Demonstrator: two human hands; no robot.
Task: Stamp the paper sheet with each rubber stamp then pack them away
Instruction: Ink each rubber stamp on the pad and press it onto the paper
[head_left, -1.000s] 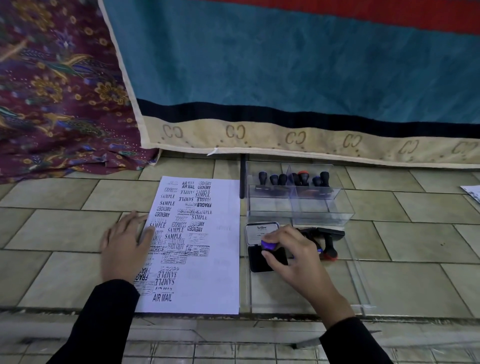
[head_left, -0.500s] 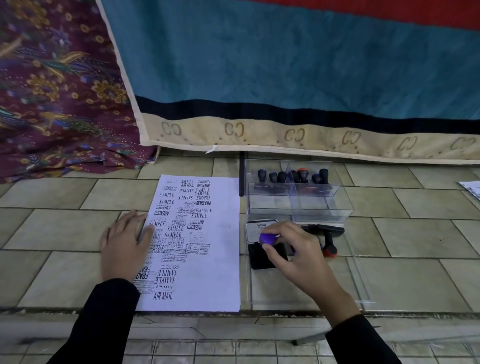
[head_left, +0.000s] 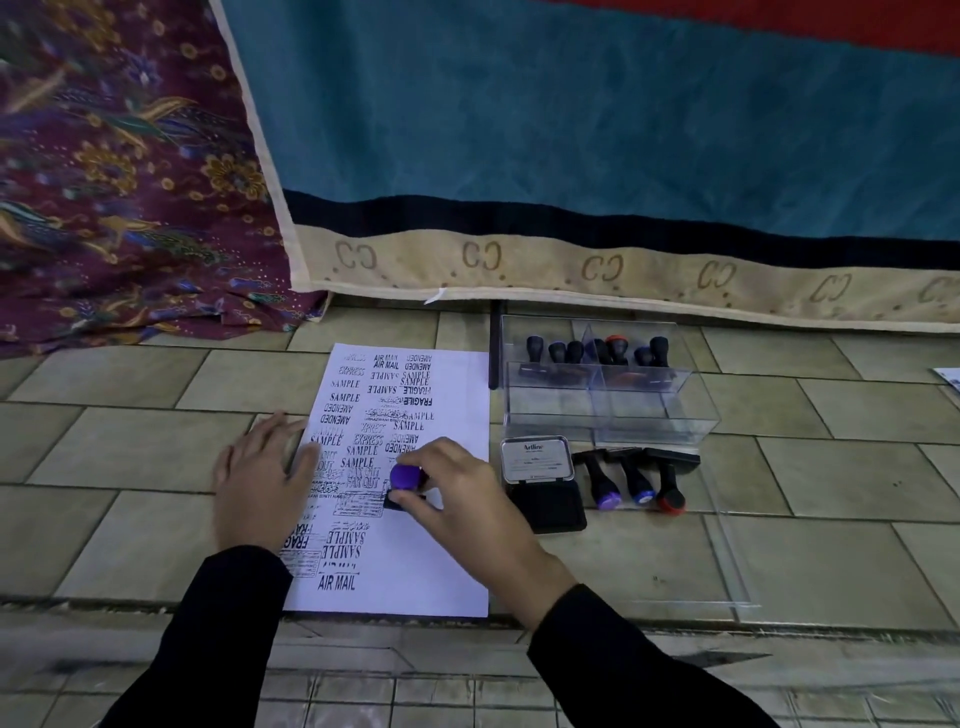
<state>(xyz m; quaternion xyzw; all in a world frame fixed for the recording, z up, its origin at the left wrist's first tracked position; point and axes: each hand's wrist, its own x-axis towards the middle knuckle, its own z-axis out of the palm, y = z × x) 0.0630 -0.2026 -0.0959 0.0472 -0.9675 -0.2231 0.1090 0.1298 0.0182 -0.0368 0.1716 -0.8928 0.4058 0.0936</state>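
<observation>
Pressing a purple-topped stamp (head_left: 404, 480) onto the paper sheet (head_left: 447, 561).
Right hand (head_left: 462, 506) fingers gripped its handle; left hand (head_left: 260, 480) lay flat, fingers spread, likely pinning the sheet against sliding.

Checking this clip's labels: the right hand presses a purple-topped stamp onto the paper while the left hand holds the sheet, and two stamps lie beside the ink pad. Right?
Not quite: the head view shows three stamps lying beside the ink pad, not two. The right hand does press the purple-topped stamp onto the paper, with the left hand holding the sheet.
</observation>
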